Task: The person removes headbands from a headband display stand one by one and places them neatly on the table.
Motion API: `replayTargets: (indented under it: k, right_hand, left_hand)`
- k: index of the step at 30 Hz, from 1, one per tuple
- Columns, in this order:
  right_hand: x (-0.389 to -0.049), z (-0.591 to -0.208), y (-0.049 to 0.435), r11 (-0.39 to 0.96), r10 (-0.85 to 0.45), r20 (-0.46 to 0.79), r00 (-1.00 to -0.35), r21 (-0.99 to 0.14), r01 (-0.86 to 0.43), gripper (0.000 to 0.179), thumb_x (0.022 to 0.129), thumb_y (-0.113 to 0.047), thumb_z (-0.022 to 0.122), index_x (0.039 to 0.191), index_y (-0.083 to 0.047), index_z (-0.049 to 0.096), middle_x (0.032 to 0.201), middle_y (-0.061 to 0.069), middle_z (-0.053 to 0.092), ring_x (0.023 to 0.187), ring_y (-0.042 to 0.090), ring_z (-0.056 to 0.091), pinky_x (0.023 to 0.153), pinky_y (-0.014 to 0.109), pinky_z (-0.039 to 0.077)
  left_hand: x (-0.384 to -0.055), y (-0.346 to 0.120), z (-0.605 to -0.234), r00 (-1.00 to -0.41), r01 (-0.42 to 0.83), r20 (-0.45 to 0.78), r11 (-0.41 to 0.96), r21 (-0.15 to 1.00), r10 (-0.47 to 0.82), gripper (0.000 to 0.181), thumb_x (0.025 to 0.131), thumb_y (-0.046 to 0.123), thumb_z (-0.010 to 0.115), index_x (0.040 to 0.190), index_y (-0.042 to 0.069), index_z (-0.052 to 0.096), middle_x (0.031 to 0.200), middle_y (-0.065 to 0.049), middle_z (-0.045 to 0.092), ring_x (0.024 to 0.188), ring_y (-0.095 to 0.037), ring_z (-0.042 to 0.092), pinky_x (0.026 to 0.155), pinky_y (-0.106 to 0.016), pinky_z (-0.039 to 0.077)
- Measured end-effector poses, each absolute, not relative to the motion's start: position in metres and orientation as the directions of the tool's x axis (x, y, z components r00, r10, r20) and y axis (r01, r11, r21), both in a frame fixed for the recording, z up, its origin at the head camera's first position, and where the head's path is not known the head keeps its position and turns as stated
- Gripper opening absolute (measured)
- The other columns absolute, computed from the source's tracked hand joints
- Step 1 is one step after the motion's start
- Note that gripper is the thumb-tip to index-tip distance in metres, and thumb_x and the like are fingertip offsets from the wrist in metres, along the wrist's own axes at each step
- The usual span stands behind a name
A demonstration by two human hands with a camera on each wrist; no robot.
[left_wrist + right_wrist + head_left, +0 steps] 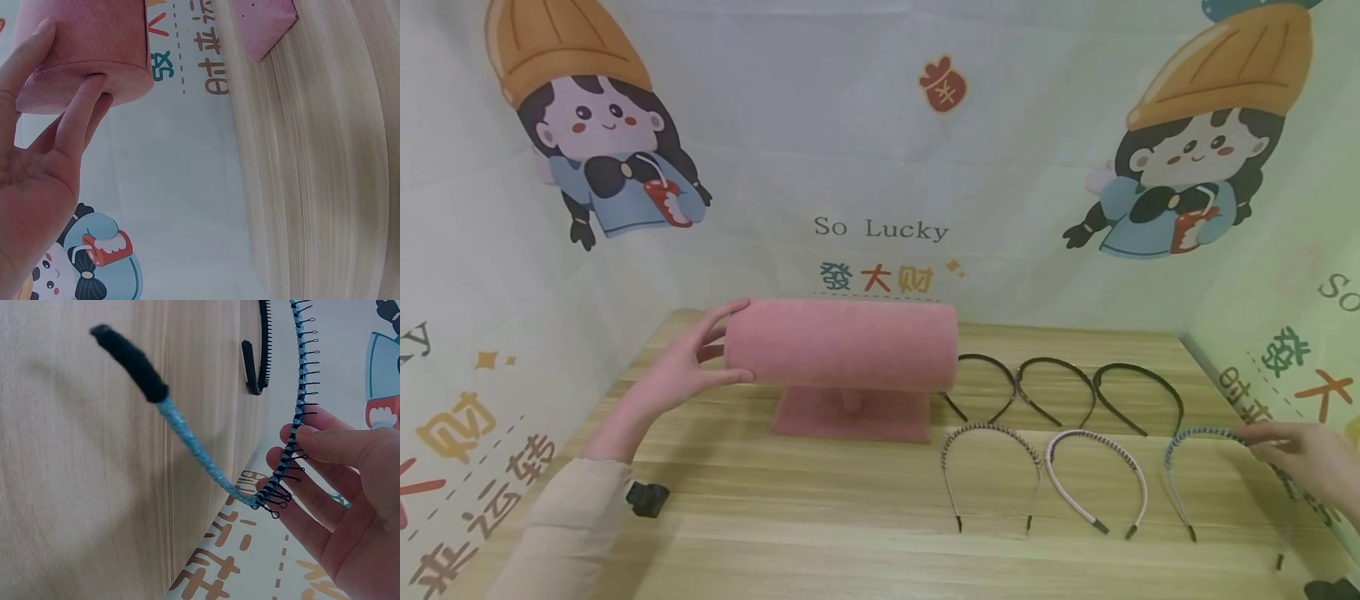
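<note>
A pink plush cylinder stand (842,343) rises on a flat base at the table's left middle. My left hand (679,360) grips its left end, with the index finger over the top and the thumb low on the front. Seen from the left wrist, other fingertips press the round end face. At the far right my right hand (1311,460) pinches a blue beaded headband (195,449) between thumb and fingers, near the top of its arch. The headband's dark tips point down towards the person, and small black loops line its inner edge.
Next to the blue one lie a pale pink headband (1097,434) and a brownish wrapped headband (988,425). Behind them is a row of black headbands (1054,361), one partly covered by the cylinder. Printed cloth (880,167) walls the wooden table (820,517) at back and sides.
</note>
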State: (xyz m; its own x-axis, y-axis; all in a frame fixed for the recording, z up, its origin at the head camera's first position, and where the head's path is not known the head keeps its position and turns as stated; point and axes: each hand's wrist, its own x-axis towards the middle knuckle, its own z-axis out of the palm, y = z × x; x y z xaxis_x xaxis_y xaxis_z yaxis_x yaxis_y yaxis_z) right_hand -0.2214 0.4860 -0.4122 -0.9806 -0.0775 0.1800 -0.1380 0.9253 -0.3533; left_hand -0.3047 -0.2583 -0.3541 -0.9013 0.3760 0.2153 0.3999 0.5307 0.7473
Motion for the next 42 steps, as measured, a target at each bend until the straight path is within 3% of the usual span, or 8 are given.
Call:
replayTargets:
  k: [3, 11, 16, 22, 29, 32, 37, 42]
  right_hand:
    - [-0.223, -0.413, 0.486, 0.923, -0.083, 0.156, -0.984, -0.359, -0.135, 0.023, 0.087, 0.007, 0.064, 0.109, 0.013, 0.066, 0.112, 0.043, 0.060, 0.089, 0.057, 0.063, 0.064, 0.053, 0.056]
    - [-0.224, -0.416, 0.491, 0.938, -0.085, 0.047, -0.995, -0.333, -0.095, 0.027, 0.093, -0.008, 0.064, 0.114, 0.009, 0.065, 0.122, 0.043, 0.055, 0.094, 0.060, 0.062, 0.066, 0.060, 0.053]
    - [-0.225, -0.416, 0.492, 0.942, -0.085, 0.049, -0.995, -0.322, -0.096, 0.027, 0.093, -0.007, 0.064, 0.114, 0.009, 0.066, 0.122, 0.043, 0.055, 0.096, 0.060, 0.061, 0.068, 0.061, 0.053]
    - [-0.223, -0.417, 0.490, 0.940, -0.094, 0.057, -0.994, -0.324, -0.108, 0.025, 0.090, -0.002, 0.065, 0.112, 0.010, 0.067, 0.116, 0.041, 0.059, 0.091, 0.055, 0.065, 0.067, 0.058, 0.054]
    - [-0.225, -0.422, 0.487, 0.939, -0.108, 0.102, -0.989, -0.315, -0.135, 0.018, 0.088, -0.002, 0.067, 0.104, 0.003, 0.073, 0.109, 0.035, 0.067, 0.087, 0.052, 0.067, 0.068, 0.055, 0.055]
    - [-0.226, -0.424, 0.486, 0.940, -0.110, 0.115, -0.987, -0.312, -0.141, 0.016, 0.087, -0.002, 0.067, 0.101, 0.002, 0.074, 0.107, 0.034, 0.068, 0.086, 0.052, 0.067, 0.067, 0.055, 0.055]
    - [-0.228, -0.425, 0.484, 0.939, -0.107, 0.112, -0.988, -0.315, -0.138, 0.015, 0.087, -0.003, 0.068, 0.100, 0.002, 0.074, 0.106, 0.033, 0.068, 0.085, 0.050, 0.068, 0.066, 0.055, 0.055]
    - [-0.227, -0.428, 0.485, 0.932, -0.106, 0.097, -0.990, -0.337, -0.133, 0.016, 0.088, -0.004, 0.069, 0.101, 0.003, 0.073, 0.107, 0.033, 0.068, 0.083, 0.047, 0.069, 0.065, 0.053, 0.056]
  left_hand:
    - [-0.305, -0.259, -0.355, -0.901, 0.402, 0.222, 0.527, 0.749, 0.372, 0.093, 0.086, 0.022, 0.078, 0.156, 0.039, 0.020, 0.161, -0.015, 0.028, 0.137, -0.047, 0.045, 0.096, -0.051, 0.052]
    - [-0.304, -0.258, -0.362, -0.922, 0.356, 0.206, 0.511, 0.782, 0.326, 0.094, 0.086, 0.023, 0.078, 0.158, 0.033, 0.017, 0.156, -0.018, 0.039, 0.135, -0.042, 0.049, 0.096, -0.040, 0.054]
    - [-0.302, -0.257, -0.367, -0.938, 0.313, 0.168, 0.528, 0.789, 0.304, 0.086, 0.087, 0.030, 0.076, 0.155, 0.034, 0.024, 0.153, -0.012, 0.043, 0.135, -0.038, 0.050, 0.097, -0.044, 0.053]
    - [-0.302, -0.256, -0.369, -0.933, 0.330, 0.185, 0.531, 0.780, 0.308, 0.084, 0.088, 0.032, 0.075, 0.155, 0.035, 0.025, 0.151, -0.013, 0.045, 0.134, -0.038, 0.051, 0.097, -0.047, 0.053]
    - [-0.303, -0.258, -0.373, -0.941, 0.312, 0.180, 0.528, 0.790, 0.286, 0.085, 0.089, 0.032, 0.074, 0.156, 0.039, 0.022, 0.150, -0.013, 0.048, 0.133, -0.034, 0.052, 0.091, -0.024, 0.053]
    - [-0.303, -0.258, -0.374, -0.938, 0.324, 0.197, 0.524, 0.787, 0.284, 0.090, 0.089, 0.029, 0.074, 0.157, 0.039, 0.016, 0.148, -0.017, 0.050, 0.128, -0.026, 0.057, 0.087, -0.019, 0.052]
    - [-0.303, -0.260, -0.375, -0.918, 0.374, 0.246, 0.475, 0.796, 0.310, 0.097, 0.088, 0.020, 0.075, 0.158, 0.040, 0.010, 0.149, -0.024, 0.047, 0.113, 0.005, 0.059, 0.085, -0.018, 0.054]
    - [-0.303, -0.261, -0.374, -0.912, 0.382, 0.250, 0.451, 0.806, 0.325, 0.095, 0.089, 0.017, 0.074, 0.157, 0.041, 0.012, 0.150, -0.025, 0.044, 0.111, 0.009, 0.057, 0.085, -0.019, 0.055]
